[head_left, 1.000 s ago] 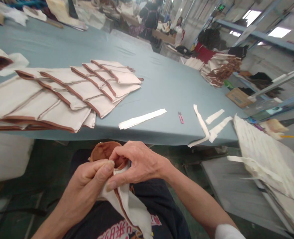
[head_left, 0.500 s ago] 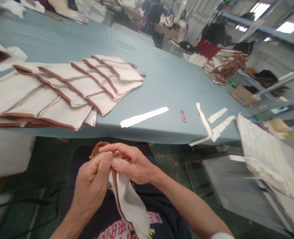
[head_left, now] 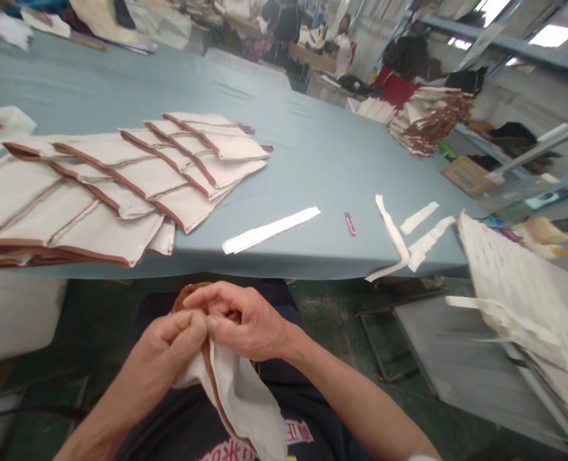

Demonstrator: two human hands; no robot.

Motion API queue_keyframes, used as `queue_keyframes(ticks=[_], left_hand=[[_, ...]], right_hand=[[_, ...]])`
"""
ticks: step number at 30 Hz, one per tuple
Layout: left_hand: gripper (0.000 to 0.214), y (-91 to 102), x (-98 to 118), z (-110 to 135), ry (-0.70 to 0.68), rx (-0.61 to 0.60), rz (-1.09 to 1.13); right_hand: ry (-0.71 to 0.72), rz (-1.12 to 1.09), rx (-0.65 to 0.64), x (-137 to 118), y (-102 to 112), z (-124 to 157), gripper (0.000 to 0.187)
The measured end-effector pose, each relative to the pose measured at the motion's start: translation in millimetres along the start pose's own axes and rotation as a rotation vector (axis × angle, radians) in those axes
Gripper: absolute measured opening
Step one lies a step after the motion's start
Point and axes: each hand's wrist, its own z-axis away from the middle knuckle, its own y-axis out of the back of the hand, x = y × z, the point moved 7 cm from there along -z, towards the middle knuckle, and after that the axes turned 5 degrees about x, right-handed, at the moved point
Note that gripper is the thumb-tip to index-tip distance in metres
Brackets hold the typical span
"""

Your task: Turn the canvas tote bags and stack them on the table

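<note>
A cream fabric piece with brown edging (head_left: 250,397) hangs from my two hands over my lap, in front of the table edge. My left hand (head_left: 171,349) pinches it near its brown-trimmed edge. My right hand (head_left: 250,323) meets the left, its thumb and fingers closed on the same cloth. Behind the fingers a brown bunched part (head_left: 185,296) shows; the exact spot between the fingertips is hidden. On the table, several similar cream pieces with brown binding (head_left: 115,179) lie overlapped to the left.
The blue-covered table (head_left: 307,160) spans the front. A white strip (head_left: 271,229), a small pink thread snipper (head_left: 349,223) and several cut strips (head_left: 392,234) lie on it. A board with white strips (head_left: 524,301) stands right. Farther off are stacked cloth (head_left: 432,118) and a cardboard box (head_left: 467,176).
My left hand has shifted slightly down and left, and its fingertips now pinch lower on the cloth. The view has turned a little. Both hands still grip the fabric.
</note>
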Motion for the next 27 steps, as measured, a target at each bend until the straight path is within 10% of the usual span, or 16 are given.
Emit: queue_keyframes(ticks=[4,11,27], left_hand=[[0.044,5.5,-8,9,0.065,-0.105,0.028],[0.051,15.9,-11,4,-0.029,0.012,-0.114],[0.041,16.7,-30,-13,-0.045,0.186,-0.268]], right_hand=[[0.041,0.129,0.033,1,9,-6,0.032],[-0.04,1.03,0.423,14,83,-29,0.031],[-0.114,1.173,0.331,36,90,-78,0.021]])
